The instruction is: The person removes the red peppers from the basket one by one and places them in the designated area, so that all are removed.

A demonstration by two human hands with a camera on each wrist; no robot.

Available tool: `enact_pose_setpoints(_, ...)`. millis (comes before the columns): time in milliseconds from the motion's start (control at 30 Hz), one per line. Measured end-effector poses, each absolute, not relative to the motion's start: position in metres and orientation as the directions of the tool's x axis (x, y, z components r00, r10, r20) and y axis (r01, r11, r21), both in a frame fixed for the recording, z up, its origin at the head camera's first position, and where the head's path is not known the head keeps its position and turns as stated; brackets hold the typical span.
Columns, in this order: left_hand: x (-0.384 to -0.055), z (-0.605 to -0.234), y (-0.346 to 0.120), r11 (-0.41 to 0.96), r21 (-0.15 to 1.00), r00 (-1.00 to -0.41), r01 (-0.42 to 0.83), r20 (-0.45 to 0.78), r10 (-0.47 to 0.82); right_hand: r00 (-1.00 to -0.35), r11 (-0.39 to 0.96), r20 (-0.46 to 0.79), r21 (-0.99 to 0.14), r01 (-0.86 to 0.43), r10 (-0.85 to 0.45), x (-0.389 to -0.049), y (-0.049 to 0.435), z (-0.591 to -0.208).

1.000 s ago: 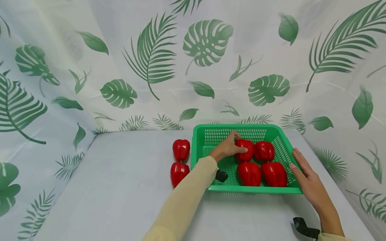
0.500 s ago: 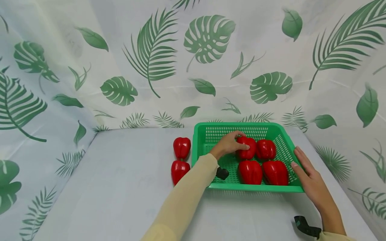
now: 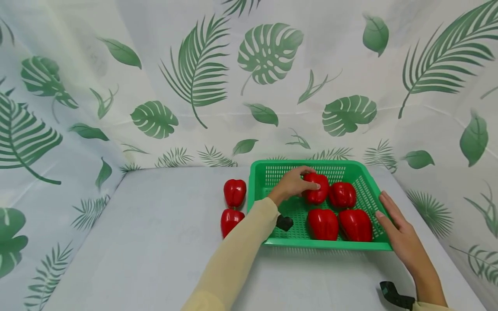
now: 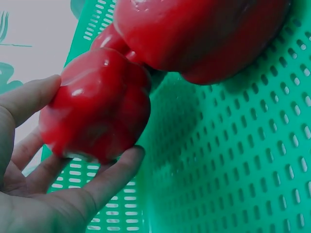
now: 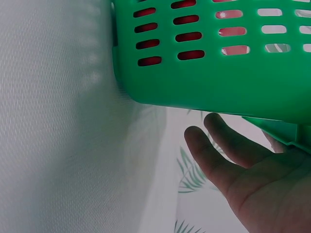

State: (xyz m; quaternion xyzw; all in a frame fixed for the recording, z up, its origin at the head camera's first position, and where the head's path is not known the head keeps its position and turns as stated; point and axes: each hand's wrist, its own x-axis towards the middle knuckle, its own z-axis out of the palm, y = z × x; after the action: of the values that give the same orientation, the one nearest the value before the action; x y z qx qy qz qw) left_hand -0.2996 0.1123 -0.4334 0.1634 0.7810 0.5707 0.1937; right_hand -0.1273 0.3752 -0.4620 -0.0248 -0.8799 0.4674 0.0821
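In the head view, my left hand (image 3: 289,186) grips a glossy red bell pepper (image 3: 317,188) inside the green basket (image 3: 256,172). The left wrist view shows thumb and fingers around that bell pepper (image 4: 95,104), with the perforated basket wall behind. Several other red bell peppers (image 3: 323,224) lie in the basket's right half, one right beside the held one. At the basket's right side, my right hand (image 3: 402,235) rests with fairly straight fingers (image 5: 214,160) along the outer wall and the thumb at the rim.
Two red bell peppers (image 3: 235,193) lie on the white table (image 3: 155,224), just left of the basket. Black wrist-camera mounts (image 3: 394,296) stick out from both wrists. A leaf-printed curtain (image 3: 218,86) closes off the back and sides.
My left hand has raised its bell pepper slightly, so a gap shows between it and the pepper in front. The right hand stays at the basket's side.
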Motion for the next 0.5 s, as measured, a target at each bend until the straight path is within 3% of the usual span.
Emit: enact_pose_setpoints(500,-0.302,-0.404,0.096,0.259,0.964,-0.859,0.063,-0.08,0.507,-0.986,0.571,0.105,-0.821,-0.013,0.128,-0.128,0.376,-0.464)
